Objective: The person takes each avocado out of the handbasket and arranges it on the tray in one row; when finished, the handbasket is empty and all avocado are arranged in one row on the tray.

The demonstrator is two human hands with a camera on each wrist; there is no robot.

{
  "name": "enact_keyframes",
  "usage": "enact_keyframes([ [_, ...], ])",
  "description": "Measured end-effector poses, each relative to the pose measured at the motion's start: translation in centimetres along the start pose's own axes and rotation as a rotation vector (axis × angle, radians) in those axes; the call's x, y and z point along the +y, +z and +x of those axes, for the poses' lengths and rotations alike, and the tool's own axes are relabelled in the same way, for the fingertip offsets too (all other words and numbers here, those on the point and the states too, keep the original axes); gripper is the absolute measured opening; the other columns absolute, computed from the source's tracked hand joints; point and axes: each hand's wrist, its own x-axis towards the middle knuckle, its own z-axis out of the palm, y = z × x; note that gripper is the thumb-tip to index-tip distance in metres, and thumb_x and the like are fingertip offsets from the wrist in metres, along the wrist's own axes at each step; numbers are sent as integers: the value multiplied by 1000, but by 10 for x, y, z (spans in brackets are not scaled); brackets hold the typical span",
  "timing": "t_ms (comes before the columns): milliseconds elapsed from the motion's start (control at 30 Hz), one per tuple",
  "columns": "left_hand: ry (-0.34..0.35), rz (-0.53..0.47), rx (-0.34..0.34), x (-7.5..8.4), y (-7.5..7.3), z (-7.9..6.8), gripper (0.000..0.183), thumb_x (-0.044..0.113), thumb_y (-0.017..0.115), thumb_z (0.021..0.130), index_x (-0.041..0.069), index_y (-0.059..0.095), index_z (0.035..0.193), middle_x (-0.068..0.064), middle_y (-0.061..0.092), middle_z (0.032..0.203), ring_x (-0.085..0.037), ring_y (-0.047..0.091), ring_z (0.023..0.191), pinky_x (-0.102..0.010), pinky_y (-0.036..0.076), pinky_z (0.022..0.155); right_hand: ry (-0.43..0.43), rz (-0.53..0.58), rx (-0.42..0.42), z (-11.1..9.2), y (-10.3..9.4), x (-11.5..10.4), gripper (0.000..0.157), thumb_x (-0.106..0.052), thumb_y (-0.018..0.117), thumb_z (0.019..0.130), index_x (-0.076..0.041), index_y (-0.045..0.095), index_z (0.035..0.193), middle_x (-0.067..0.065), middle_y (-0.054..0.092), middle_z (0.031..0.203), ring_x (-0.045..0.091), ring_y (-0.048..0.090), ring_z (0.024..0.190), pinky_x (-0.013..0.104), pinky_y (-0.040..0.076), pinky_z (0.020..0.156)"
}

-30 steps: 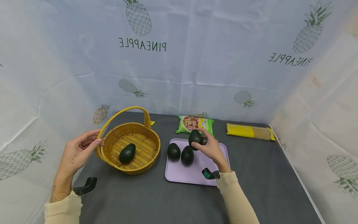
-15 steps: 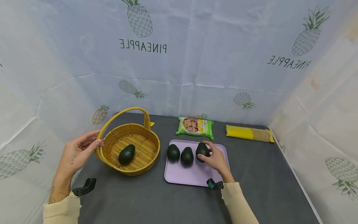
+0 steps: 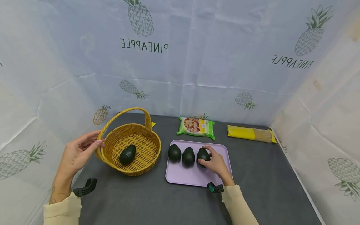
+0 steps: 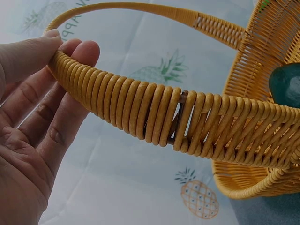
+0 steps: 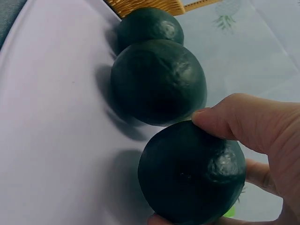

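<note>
With thumb and fingers, my left hand [image 3: 78, 153] holds the handle [image 4: 122, 103] of a yellow woven basket [image 3: 153, 161] at the left. One dark green avocado [image 3: 127, 154] lies inside the basket. On the right side of a pale purple tray [image 3: 181, 177], my right hand [image 3: 218, 165] grips another avocado [image 3: 203, 155] between thumb and fingers. Beside it on the tray are a middle avocado [image 3: 188, 157] and a left avocado [image 3: 174, 153]. In the right wrist view the gripped avocado [image 5: 187, 173] is close to the middle one, its underside hidden.
Behind the tray lies a green food packet [image 3: 197, 127]. A long yellow packet [image 3: 251, 133] is at the back right of the dark table [image 3: 135, 203]. Pineapple-printed cloth [image 3: 197, 62] encloses the back and sides.
My right hand has lowered its avocado from above the middle one and shifted it right, down to the tray's right part. My left hand has stayed at the basket handle.
</note>
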Motion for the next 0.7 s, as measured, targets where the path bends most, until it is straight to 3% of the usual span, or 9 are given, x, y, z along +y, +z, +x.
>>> enact_keyframes([
  [233, -7, 9, 3, 0, 0, 0, 36, -2, 65, 96, 2, 65, 132, 6, 74, 92, 4, 70, 79, -11, 54, 69, 4, -24, -3, -1, 2, -1, 66, -34, 83, 81, -20, 57, 140, 23, 66, 128, 37, 64, 108, 47, 56, 76],
  [400, -14, 21, 5, 1, 0, 1, 36, 0, 65, 97, 3, 65, 133, 6, 75, 92, 5, 70, 79, -10, 54, 69, -23, -86, -5, 0, 4, -4, 64, -34, 83, 81, -19, 58, 139, 21, 67, 126, 34, 65, 101, 49, 56, 80],
  [700, -3, 22, 8, 1, 0, 0, 37, -2, 67, 95, 3, 65, 132, 21, 71, 92, 5, 70, 79, -10, 54, 68, -41, -157, -30, 0, 4, -9, 64, -35, 82, 83, -15, 58, 139, 24, 66, 128, 38, 65, 105, 56, 54, 88],
])
